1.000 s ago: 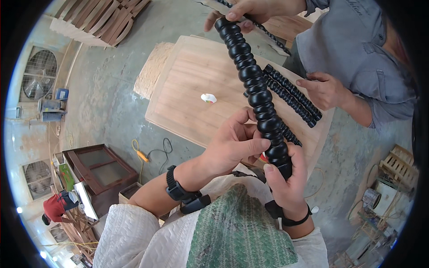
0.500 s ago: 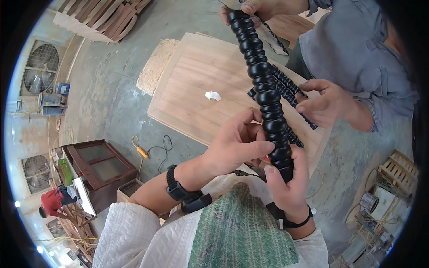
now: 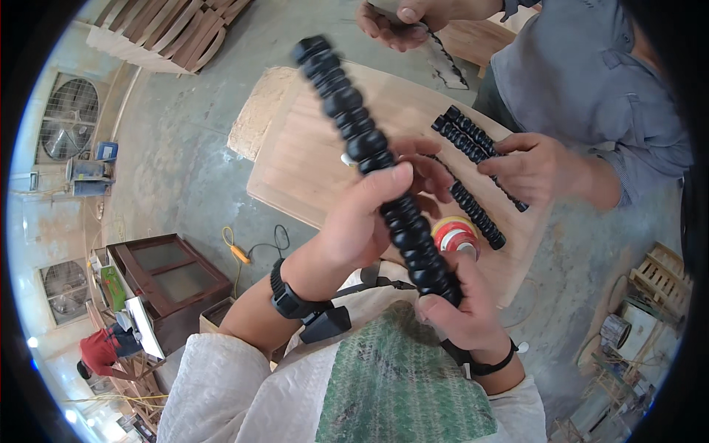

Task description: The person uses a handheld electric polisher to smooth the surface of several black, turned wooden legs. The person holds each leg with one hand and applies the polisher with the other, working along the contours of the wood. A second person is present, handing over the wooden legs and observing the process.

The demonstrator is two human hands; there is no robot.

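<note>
A glossy black turned spindle (image 3: 362, 139), ringed with bead-like bulges, slants up and to the left in front of me. My right hand (image 3: 469, 304) grips its near end. My left hand (image 3: 362, 214) is around its middle, thumb across the front and fingers behind, partly hidden. Below it, several thinner black spindles (image 3: 473, 207) lie on a pale wooden panel (image 3: 295, 162). Beside my right hand is a round red, white and yellow item (image 3: 456, 235), its kind unclear.
Across the panel, a person in a grey shirt (image 3: 561, 88) has one hand (image 3: 528, 170) at the spindles and the other holding a thin wavy-edged strip (image 3: 443, 63). A dark glazed cabinet (image 3: 173, 273) stands left. Curved wooden parts (image 3: 166, 33) are stacked at the far left.
The large spindle has swung left at its far end, away from the other person's hand. My left hand has shifted its hold to the middle. More of the thin spindles and the round item show.
</note>
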